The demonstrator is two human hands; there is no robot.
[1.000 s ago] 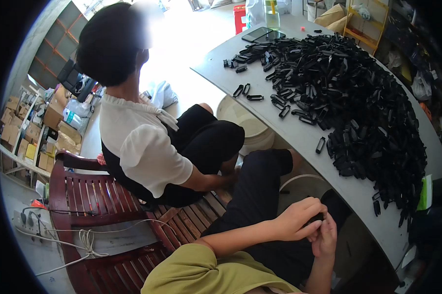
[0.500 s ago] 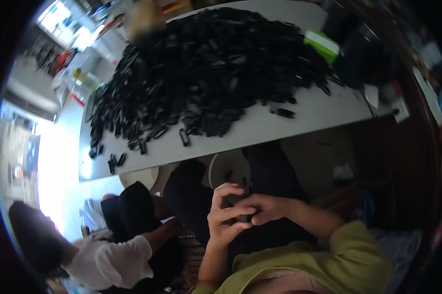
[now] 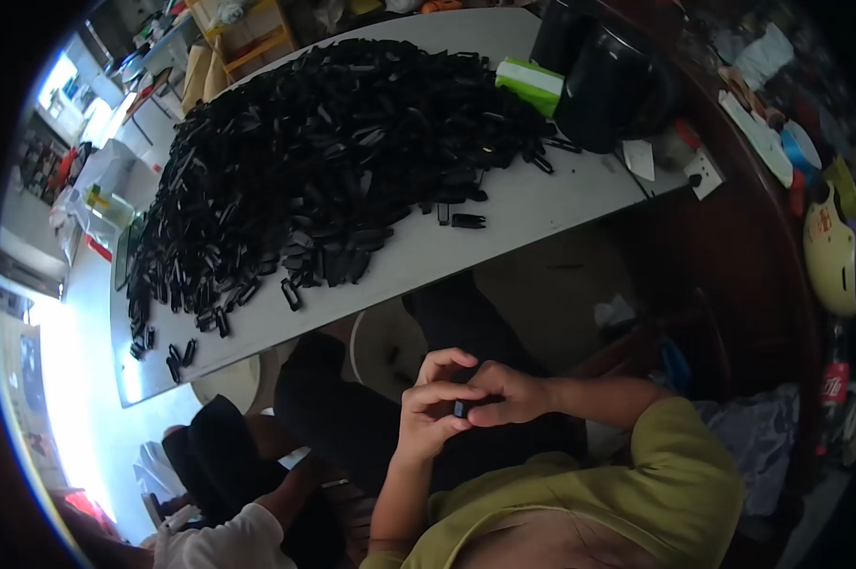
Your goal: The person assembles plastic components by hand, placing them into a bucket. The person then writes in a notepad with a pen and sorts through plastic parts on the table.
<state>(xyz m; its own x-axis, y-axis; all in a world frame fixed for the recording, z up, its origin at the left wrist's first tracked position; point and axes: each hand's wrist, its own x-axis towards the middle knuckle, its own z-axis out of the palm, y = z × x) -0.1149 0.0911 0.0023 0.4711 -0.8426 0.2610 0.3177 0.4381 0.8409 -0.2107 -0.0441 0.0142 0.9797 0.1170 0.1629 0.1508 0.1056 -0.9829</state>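
Observation:
In front of my lap, my left hand (image 3: 436, 403) pinches a small black plastic piece (image 3: 461, 409) between thumb and fingers. Meeting it from the other side, my right hand (image 3: 511, 394) has its fingers closed at the same piece. Most of the piece is hidden by the fingers. Above the hands, on the white table (image 3: 532, 211), spreads a large heap of black plastic parts (image 3: 324, 161), some shaped like narrow frames. Several loose parts lie near the table's front edge.
At the heap's right stand a green and white box (image 3: 530, 85) and a black kettle (image 3: 610, 90). A power strip (image 3: 708, 175) lies at the table's right end. Below the table is a pale round tub (image 3: 357, 351). A co-worker in a white sleeve (image 3: 229, 545) sits at my left.
My view has swung, so the heap and table sit further left and the co-worker lower in frame. Both hands stay together at the piece, with a slight shift of the fingers.

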